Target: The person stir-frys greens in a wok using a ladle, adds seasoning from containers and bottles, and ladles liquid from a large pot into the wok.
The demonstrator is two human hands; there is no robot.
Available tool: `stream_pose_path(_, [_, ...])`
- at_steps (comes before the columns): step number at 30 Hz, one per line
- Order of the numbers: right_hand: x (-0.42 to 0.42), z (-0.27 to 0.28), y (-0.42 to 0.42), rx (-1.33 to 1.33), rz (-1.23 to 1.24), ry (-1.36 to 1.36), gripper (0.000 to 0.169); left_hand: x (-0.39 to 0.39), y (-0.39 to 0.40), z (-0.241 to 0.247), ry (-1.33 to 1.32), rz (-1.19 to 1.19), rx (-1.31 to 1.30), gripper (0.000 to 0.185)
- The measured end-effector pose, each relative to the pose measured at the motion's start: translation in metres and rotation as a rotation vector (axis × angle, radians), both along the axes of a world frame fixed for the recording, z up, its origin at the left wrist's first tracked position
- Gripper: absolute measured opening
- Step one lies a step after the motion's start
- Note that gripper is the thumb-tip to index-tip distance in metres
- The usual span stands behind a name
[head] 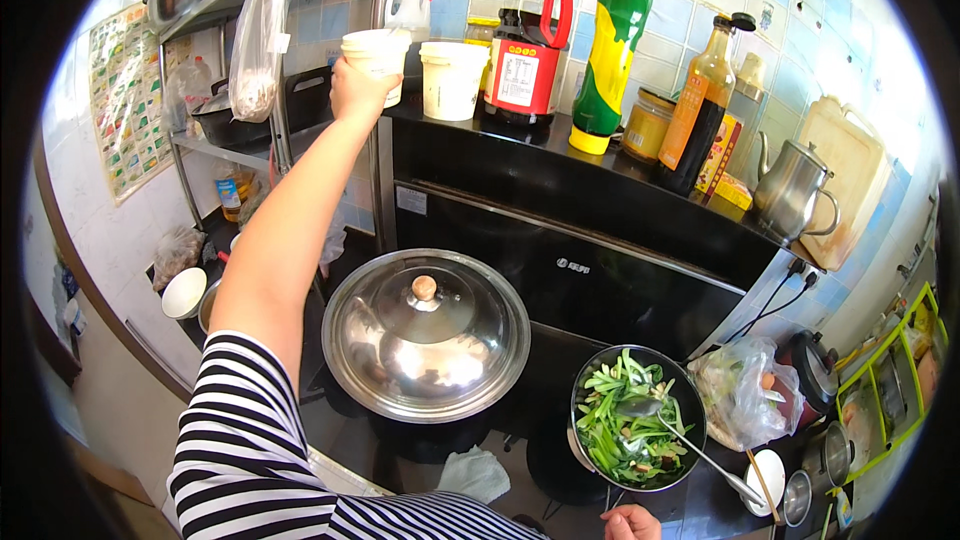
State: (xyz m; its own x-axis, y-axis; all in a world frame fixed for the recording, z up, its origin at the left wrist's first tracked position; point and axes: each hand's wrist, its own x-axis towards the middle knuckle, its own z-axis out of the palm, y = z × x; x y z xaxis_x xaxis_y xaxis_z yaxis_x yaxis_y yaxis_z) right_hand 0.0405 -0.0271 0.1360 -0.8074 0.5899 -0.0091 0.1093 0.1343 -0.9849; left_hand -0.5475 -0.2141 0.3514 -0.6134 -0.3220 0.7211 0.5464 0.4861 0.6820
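My left hand (pixel 358 94) is closed around a white plastic tub (pixel 377 52) at the left end of the black ledge above the stove. A second white tub (pixel 451 82) stands just right of it. My right hand (pixel 632 523) shows only partly at the bottom edge, fingers curled; whether it grips anything cannot be seen. Near it is a dark frying pan (pixel 701 420) of chopped leafy greens (pixel 615 420), in which a metal cooking spoon (pixel 705 450) rests. To the left, a large domed steel lid (pixel 427 345) with a wooden knob covers a wok or pot.
Along the ledge stand a red-labelled sauce jug (pixel 523 75), a green-and-yellow squeeze bottle (pixel 611 60), a dark sauce bottle (pixel 697 105) and a steel kettle (pixel 795 187). A metal rack (pixel 277 135) rises at left. A grey cloth (pixel 474 474) lies on the stove front.
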Motion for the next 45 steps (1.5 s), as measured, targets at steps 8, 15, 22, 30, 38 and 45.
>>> stream_pose_path(8, [0.005,-0.002,0.025,-0.054,0.122,-0.008,0.018,0.195,0.015,-0.047,0.058,-0.886,0.062,0.077])
stream_pose_path(15, [-0.014,0.016,0.058,0.072,0.352,0.125,0.021,0.364,0.053,-0.185,-0.356,-1.411,-0.214,0.090])
stream_pose_path(22, [-0.001,0.010,0.082,0.121,0.318,-0.172,0.034,0.423,0.097,-0.244,-0.229,-1.309,-0.484,0.087])
stream_pose_path(30, [0.007,-0.004,0.108,0.594,0.114,-0.014,0.031,0.427,0.127,-0.258,-0.135,-1.170,-0.655,0.087])
stream_pose_path(38, [0.006,-0.016,0.114,0.228,0.340,-0.083,0.035,0.425,0.151,-0.250,-0.144,-1.082,-0.710,0.085])
stream_pose_path(45, [-0.002,-0.024,0.128,-0.469,0.239,-0.039,0.039,0.417,0.165,-0.242,-0.149,-1.034,-0.825,0.084])
